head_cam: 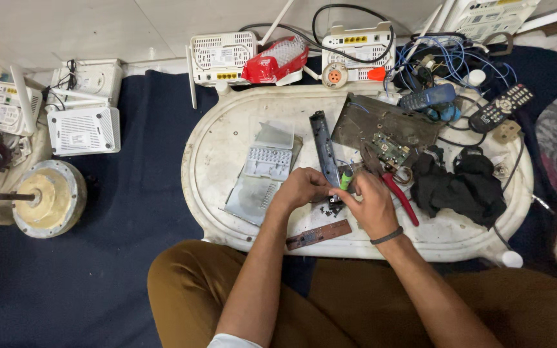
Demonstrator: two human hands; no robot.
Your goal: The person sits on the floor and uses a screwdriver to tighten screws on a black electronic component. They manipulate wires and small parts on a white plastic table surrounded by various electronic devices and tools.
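Observation:
My left hand [301, 188] and my right hand [370, 201] meet over the middle of a white oval tray table [220, 148]. Between their fingertips sits a small dark part [335, 201], pinched from both sides. A tool with a green handle [345, 179] stands up from my right hand's fingers. Just behind the hands lies a long dark strip [323, 145]. A brown circuit strip [318, 234] rests on the table near my wrists. Red-handled pliers [400, 193] lie right of my right hand.
A grey plastic cover [260, 177] lies left of my hands, a circuit board on a dark plate [385, 132] behind them, black cloth [462, 187] to the right. Two remotes [501, 108], tangled wires and several white routers [222, 57] ring the table. A round motor [49, 196] sits far left.

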